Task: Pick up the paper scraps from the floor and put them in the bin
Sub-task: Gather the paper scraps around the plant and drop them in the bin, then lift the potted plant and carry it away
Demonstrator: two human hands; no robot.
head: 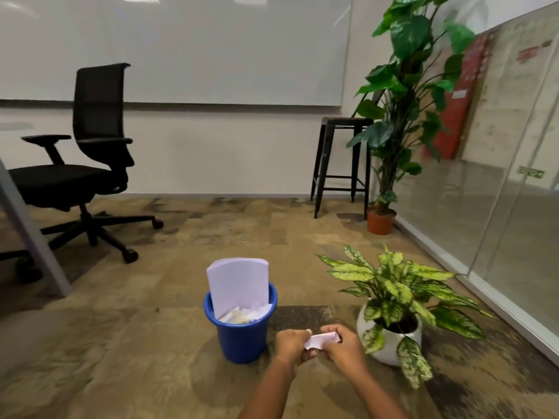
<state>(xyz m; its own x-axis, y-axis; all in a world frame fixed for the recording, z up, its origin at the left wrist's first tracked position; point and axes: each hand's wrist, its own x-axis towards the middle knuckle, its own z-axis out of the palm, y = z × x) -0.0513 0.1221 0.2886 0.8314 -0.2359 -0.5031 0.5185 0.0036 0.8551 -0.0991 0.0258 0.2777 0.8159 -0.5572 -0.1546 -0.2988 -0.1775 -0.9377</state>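
So, left hand (292,344) n right hand (343,346) low at 6 o'clock, fingers curled, both pinching one paper scrap (322,340) btwn them, blue bin (242,340) at their 10 o'clock, w/ white sheets (239,282) inside

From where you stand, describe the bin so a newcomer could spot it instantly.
On the brown carpet, between the black office chair and the leafy plant in a white pot, stands the bin. It is the only bright blue thing, with white paper sheets sticking up from it.
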